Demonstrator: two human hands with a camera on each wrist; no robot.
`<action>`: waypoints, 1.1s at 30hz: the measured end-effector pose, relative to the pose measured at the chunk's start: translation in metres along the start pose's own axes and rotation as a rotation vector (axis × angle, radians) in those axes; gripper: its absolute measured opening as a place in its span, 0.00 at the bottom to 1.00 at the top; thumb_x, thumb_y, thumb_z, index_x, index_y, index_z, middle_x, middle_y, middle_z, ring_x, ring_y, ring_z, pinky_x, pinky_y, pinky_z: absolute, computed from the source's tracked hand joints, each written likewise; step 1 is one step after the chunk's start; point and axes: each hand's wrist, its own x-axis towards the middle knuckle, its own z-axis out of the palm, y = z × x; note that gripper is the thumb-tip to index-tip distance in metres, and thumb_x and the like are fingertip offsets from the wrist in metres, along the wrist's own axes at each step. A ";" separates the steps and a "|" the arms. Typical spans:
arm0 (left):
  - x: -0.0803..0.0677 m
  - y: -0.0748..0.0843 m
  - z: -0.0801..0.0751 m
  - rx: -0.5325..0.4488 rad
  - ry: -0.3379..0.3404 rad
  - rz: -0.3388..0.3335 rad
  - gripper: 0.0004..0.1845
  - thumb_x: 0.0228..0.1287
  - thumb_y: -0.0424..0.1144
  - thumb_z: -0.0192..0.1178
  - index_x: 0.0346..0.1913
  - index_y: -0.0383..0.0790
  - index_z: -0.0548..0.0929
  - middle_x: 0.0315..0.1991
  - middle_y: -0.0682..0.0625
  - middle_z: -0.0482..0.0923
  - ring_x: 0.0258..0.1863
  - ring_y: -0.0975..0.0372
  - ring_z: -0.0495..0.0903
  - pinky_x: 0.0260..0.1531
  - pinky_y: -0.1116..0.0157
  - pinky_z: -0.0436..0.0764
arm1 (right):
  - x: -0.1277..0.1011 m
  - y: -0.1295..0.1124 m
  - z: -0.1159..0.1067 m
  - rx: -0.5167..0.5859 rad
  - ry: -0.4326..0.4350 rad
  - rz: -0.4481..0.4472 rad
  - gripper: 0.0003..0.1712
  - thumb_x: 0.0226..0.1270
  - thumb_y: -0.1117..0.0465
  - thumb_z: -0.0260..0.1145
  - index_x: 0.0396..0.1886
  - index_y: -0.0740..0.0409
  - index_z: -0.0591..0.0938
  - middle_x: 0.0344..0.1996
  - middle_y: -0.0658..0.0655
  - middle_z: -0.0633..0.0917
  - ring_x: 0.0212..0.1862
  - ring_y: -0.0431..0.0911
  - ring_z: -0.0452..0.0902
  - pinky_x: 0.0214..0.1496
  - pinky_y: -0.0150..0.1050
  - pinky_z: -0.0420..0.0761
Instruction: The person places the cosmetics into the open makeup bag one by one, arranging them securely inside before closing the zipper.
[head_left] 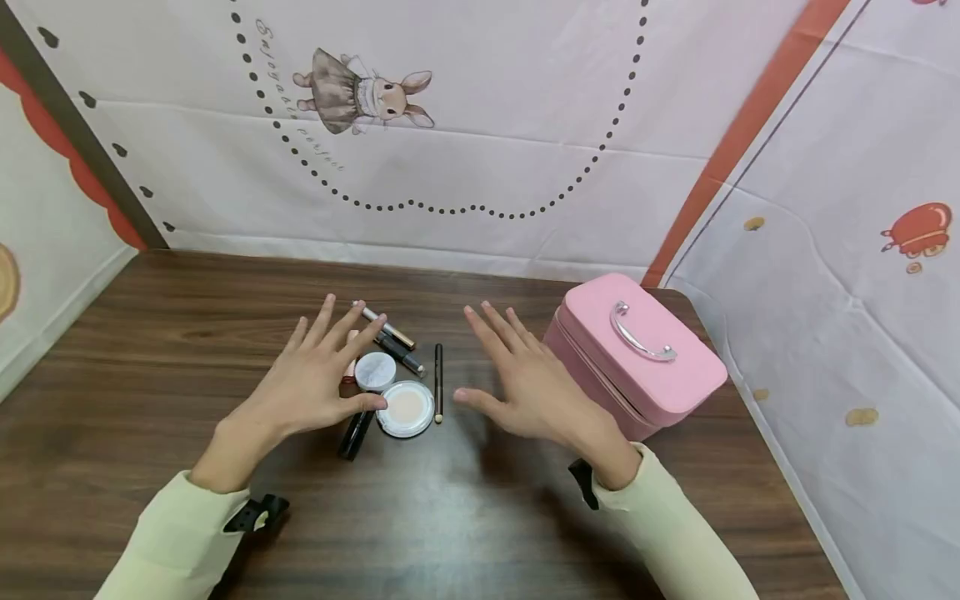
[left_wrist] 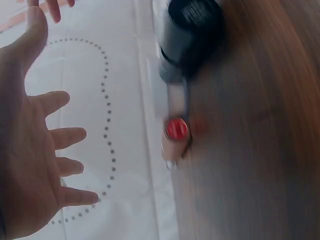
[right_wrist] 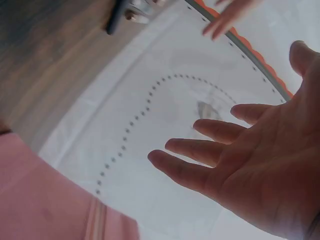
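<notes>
Between two spread, empty hands (head_left: 420,387), a round compact (head_left: 406,408), just beside the left thumb.

L hand (head_left: 318,379) & R hand (head_left: 525,379) held flat, palms down, fingers spread, both arms extended fwd

Pink case (head_left: 637,354) on wooden table (head_left: 150,350); rabbit-print cloth (head_left: 480,125) behind.

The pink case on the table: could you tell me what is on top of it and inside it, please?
On the pink case lies only its silver handle. Its lid is shut, so the inside is hidden.
</notes>
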 end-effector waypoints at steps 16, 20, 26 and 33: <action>0.016 0.030 0.005 -0.168 -0.031 0.021 0.46 0.61 0.59 0.61 0.75 0.45 0.52 0.74 0.40 0.48 0.73 0.47 0.41 0.64 0.40 0.51 | -0.052 0.033 -0.047 0.152 0.367 -0.017 0.24 0.63 0.58 0.68 0.59 0.57 0.78 0.47 0.52 0.84 0.43 0.43 0.81 0.42 0.40 0.80; 0.013 0.025 0.008 -0.207 -0.040 0.037 0.45 0.61 0.58 0.61 0.75 0.45 0.54 0.74 0.41 0.49 0.73 0.48 0.41 0.63 0.39 0.50 | -0.064 0.057 -0.056 0.097 0.537 -0.044 0.20 0.55 0.68 0.71 0.50 0.60 0.83 0.42 0.54 0.86 0.40 0.46 0.81 0.40 0.37 0.77; 0.008 0.013 0.009 -0.215 -0.016 0.061 0.43 0.60 0.54 0.64 0.74 0.43 0.58 0.73 0.40 0.53 0.72 0.44 0.47 0.63 0.40 0.54 | -0.079 0.102 -0.060 0.049 0.613 0.092 0.17 0.54 0.65 0.72 0.46 0.59 0.85 0.41 0.57 0.85 0.48 0.52 0.78 0.50 0.36 0.70; 0.016 0.042 0.020 -0.316 0.082 0.090 0.42 0.58 0.51 0.66 0.72 0.40 0.62 0.68 0.39 0.61 0.66 0.47 0.62 0.61 0.46 0.64 | -0.095 0.144 -0.062 0.092 0.595 0.206 0.14 0.54 0.60 0.73 0.43 0.55 0.87 0.45 0.56 0.85 0.51 0.49 0.75 0.54 0.22 0.61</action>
